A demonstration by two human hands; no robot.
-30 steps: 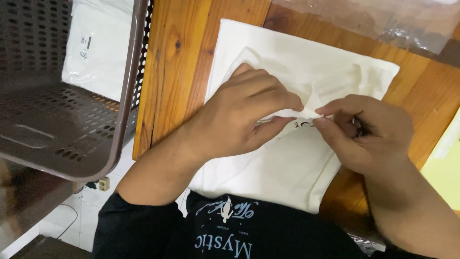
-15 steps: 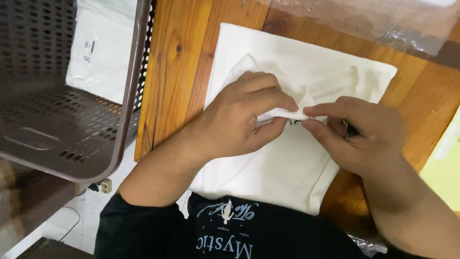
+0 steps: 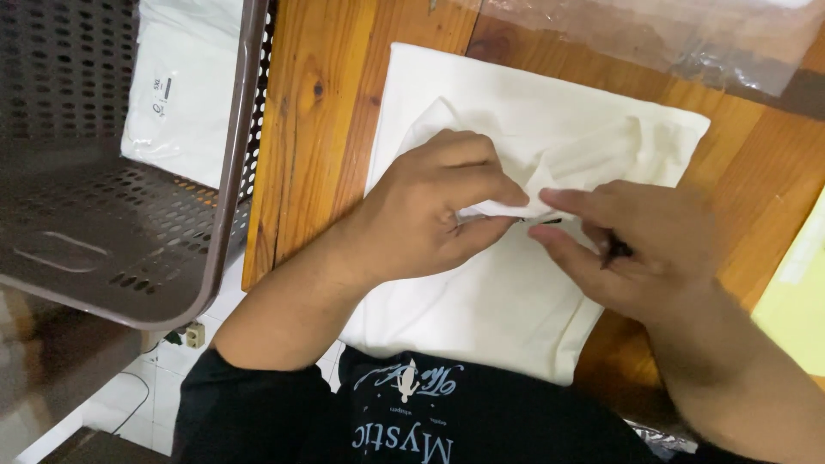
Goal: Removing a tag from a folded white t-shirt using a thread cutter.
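Note:
A folded white garment (image 3: 481, 318) lies on the wooden table (image 3: 309, 120). My left hand (image 3: 430, 206) pinches a raised fold of its cloth near the middle, thumb and fingers closed on the fabric. My right hand (image 3: 636, 249) meets it from the right, fingertips pinching the same fold at a small dark tag. A small dark object shows in the right palm; what it is cannot be told.
A brown perforated plastic basket (image 3: 103, 223) stands at the left, beside the table edge, with a white packaged item (image 3: 185, 94) in it. A clear plastic bag (image 3: 687, 34) lies at the table's far side. A pale yellow sheet (image 3: 795, 301) sits at the right edge.
Both hands have drawn slightly closer on the fold, and the right fingertips have shifted a little on the dark tag. The garment has not moved.

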